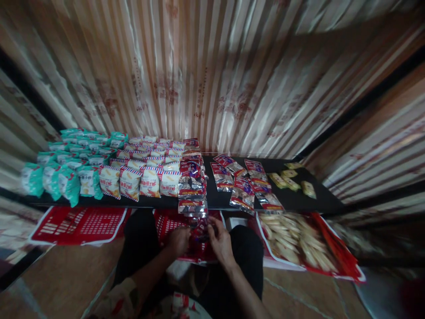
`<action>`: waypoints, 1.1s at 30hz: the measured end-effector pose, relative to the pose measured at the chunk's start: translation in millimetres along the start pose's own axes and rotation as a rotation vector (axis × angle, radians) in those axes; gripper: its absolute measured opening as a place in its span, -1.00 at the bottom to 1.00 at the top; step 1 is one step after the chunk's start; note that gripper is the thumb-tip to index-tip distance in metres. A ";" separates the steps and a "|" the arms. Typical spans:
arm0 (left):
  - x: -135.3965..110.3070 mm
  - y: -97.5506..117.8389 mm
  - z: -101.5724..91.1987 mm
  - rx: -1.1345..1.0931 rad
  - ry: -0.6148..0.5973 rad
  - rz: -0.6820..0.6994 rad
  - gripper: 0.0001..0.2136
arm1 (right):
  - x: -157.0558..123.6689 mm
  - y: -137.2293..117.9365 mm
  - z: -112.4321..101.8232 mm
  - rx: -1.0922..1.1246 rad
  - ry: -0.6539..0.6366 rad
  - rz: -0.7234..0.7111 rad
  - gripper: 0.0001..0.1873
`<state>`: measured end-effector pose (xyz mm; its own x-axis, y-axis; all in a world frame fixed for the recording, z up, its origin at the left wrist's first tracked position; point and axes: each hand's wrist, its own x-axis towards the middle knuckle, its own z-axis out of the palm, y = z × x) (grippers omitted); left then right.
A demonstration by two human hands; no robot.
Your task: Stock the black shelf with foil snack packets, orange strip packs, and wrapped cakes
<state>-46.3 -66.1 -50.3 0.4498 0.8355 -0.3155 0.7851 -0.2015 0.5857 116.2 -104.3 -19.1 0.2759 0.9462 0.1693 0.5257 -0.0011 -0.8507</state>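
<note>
My left hand (178, 241) and my right hand (219, 241) are together over a red basket (172, 223) in front of my knees. Both are closed on red and silver snack packets (198, 234) between them. Just above, a stack of the same red and silver packets (192, 186) stands on the black shelf (219, 199). White packets with red stripes (142, 177) lie in rows to its left, and teal packets (63, 175) fill the far left. More red and silver packets (244, 184) lie loose to the right.
An empty red basket (79, 223) lies at the left on the floor. At the right, a red tray (345, 261) holds several pale yellow packets (292, 241). A few yellow packets (292, 179) lie on the shelf's right end. A striped curtain (212, 75) hangs behind.
</note>
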 end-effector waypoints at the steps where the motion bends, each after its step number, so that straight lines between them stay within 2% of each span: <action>1: -1.0 3.9 -2.6 0.012 0.004 0.020 -0.73 | -0.1 2.4 -3.2 0.007 0.044 0.028 -0.65; 7: -6.4 25.9 -17.3 0.056 0.044 0.070 -0.73 | -3.0 14.1 -20.2 -0.008 0.237 0.095 -0.59; 12: -10.6 40.0 -26.1 0.055 0.076 0.100 -0.74 | -9.1 7.3 -31.3 0.037 0.304 0.187 -0.52; 19: -13.4 60.1 -39.5 -0.066 0.148 0.154 -0.77 | -15.6 -7.2 -38.1 0.155 0.303 0.341 -0.37; 22: -11.5 67.3 -46.5 -0.130 0.174 0.169 -0.78 | -15.0 -13.0 -38.5 0.224 0.242 0.322 -0.42; 28: -5.9 77.5 -60.8 -0.125 0.230 0.102 -0.78 | -12.6 -24.1 -37.1 0.385 0.147 0.278 -0.56; 33: -6.4 89.2 -79.3 -0.181 0.242 0.119 -0.81 | -10.9 -30.3 -38.0 0.422 0.154 0.223 -0.63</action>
<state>-12.9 -49.0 63.2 0.4028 0.9131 -0.0631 0.6348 -0.2290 0.7380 127.8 -126.8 23.7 0.4769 0.8789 0.0044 0.0775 -0.0370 -0.9963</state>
